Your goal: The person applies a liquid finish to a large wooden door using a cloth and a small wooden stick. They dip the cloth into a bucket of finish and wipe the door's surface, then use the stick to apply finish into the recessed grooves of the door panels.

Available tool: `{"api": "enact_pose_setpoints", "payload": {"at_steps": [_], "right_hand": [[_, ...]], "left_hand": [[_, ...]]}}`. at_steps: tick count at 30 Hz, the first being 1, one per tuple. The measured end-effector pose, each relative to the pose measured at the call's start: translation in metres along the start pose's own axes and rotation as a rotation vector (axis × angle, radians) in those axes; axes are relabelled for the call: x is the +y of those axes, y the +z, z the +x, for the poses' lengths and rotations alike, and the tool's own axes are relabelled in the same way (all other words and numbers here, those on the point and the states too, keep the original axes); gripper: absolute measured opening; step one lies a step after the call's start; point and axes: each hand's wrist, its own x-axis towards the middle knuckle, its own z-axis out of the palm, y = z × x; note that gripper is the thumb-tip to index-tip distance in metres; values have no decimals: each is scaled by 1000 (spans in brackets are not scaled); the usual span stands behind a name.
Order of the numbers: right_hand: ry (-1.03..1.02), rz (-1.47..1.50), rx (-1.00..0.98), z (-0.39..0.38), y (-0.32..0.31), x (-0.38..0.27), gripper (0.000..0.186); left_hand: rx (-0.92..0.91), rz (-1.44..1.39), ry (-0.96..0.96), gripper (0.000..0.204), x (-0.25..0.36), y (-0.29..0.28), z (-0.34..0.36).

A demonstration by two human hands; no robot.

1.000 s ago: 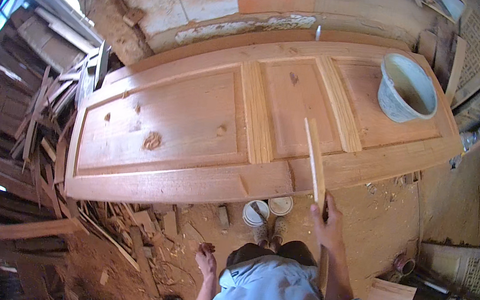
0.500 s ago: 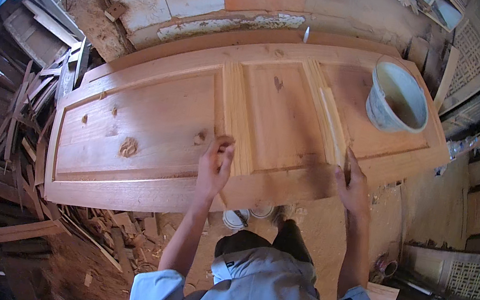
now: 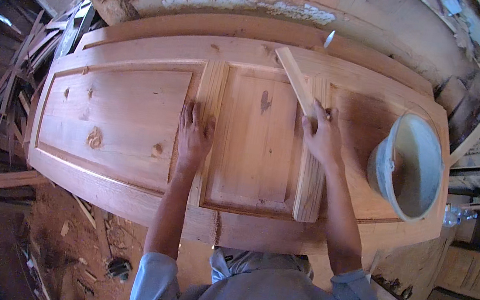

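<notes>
A wooden panelled door [image 3: 123, 195] lies flat in front of me, with knots and wood shavings on its left panel. My right hand [image 3: 323, 136] grips the near end of a pale wooden strip [image 3: 295, 79]. The strip slants away to the far left, over the middle panel, beside the right crosspiece [image 3: 309, 190]. My left hand [image 3: 194, 137] rests with fingers stretched out, by the left crosspiece [image 3: 215, 85] and the left panel's edge. Whether the strip's far end touches the door, I cannot tell.
A grey bucket [image 3: 380, 166] with a wire handle stands on the door's right panel. Another board [image 3: 239, 26] lies along the far side, against the wall. Scrap wood [image 3: 32, 53] is piled at the left, and debris covers the floor below.
My right hand has turned the strip off the right crosspiece so it slants left. My left hand has moved forward and left, its fingers uncurling. The view has come closer to the door.
</notes>
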Motion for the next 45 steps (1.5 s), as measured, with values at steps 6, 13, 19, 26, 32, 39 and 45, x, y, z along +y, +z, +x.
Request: {"api": "enact_pose_setpoints", "payload": {"at_steps": [6,13,19,26,32,39,45], "right_hand": [[-9,-34,-37,35,4,17,56],[-121,-64,-126,35,17,31,55],[-122,-195,-154,36,26,24,55],[-189,-241,-74,37,20,42,50],[25,-87,-236,34,-1,42,53],[-89,-198,-187,25,15,41,55],[-115,-123,-48,29,18,56,51]], "left_hand": [[25,99,13,55,11,-6,5],[-29,52,-58,53,24,-12,12],[-5,62,-34,53,17,-5,10],[-4,71,-49,51,20,-9,9],[7,46,-51,51,25,-12,11],[30,52,-33,51,16,-5,9],[43,84,-24,51,13,-3,8]]}}
